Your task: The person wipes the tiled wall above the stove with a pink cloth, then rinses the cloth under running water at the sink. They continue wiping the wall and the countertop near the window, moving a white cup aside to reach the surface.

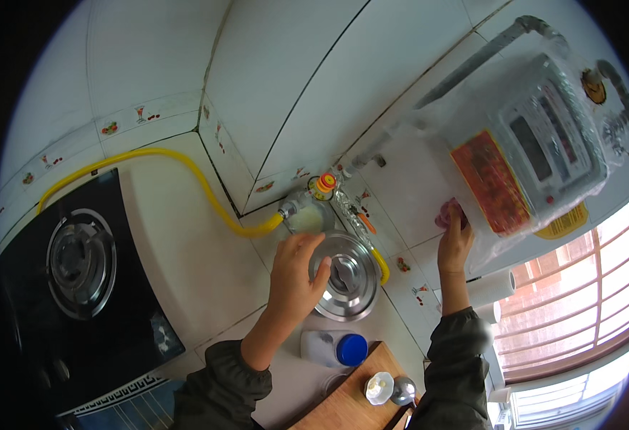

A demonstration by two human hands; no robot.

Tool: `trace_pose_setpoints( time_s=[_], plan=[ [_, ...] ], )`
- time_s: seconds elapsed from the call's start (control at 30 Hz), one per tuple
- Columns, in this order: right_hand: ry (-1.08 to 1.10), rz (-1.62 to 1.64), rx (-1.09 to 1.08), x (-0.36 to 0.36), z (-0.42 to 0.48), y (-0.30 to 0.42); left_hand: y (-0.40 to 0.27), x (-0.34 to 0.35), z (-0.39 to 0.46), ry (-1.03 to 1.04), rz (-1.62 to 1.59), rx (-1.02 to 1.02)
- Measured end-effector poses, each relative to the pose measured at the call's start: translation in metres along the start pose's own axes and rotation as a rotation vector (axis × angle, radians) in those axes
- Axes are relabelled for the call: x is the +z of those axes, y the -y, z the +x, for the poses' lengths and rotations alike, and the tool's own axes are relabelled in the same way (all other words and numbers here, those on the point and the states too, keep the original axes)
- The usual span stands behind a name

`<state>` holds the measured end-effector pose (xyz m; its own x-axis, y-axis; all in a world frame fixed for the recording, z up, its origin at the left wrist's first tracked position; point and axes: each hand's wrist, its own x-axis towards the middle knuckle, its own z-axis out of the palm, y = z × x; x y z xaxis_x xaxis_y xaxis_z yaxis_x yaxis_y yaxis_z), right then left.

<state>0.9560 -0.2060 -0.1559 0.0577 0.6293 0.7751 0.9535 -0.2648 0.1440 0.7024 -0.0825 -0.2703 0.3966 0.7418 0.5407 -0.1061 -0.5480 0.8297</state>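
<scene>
My left hand (298, 274) hovers with fingers apart beside the round stainless-steel lid (346, 274) and holds nothing. Behind it, partly covered, stands a clear container (308, 219) with pale contents. My right hand (455, 242) is raised near the tiled wall, its fingers closed on a small purple-red object (446, 214) whose kind I cannot tell. Close to that hand hangs the plastic-wrapped gas meter (540, 145). A jar with a blue lid (352, 349) is below the steel lid. On a wooden board (341, 403) sit a small white bowl (379, 388) with pale pieces and a shiny metal ladle (403, 391).
A black glass gas stove (121, 301) occupies the left. The yellow gas hose (185, 161) runs along the counter to an orange-red valve (326, 183). Paper rolls (491, 287) are beside my right forearm, near a barred window (561, 312).
</scene>
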Motion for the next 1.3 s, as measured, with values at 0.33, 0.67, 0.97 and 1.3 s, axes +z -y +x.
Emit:
trace_pose_setpoints(
  time_s=[0.33, 0.67, 0.97, 1.3],
  plan=[
    [0.178, -0.447, -0.507, 0.117, 0.05, -0.013, 0.01, 0.059, 0.073, 0.125, 0.141, 0.244],
    [0.064, 0.494, 0.415, 0.085, 0.06, -0.019, 0.017, 0.075, 0.089, 0.198, 0.22, 0.283],
    [0.143, -0.347, -0.267, 0.091, 0.045, -0.003, 0.038, 0.049, 0.046, 0.226, 0.13, 0.129],
    [0.292, -0.173, -0.55, 0.136, 0.022, -0.008, 0.048, 0.054, 0.025, 0.093, -0.025, 0.1]
  ],
)
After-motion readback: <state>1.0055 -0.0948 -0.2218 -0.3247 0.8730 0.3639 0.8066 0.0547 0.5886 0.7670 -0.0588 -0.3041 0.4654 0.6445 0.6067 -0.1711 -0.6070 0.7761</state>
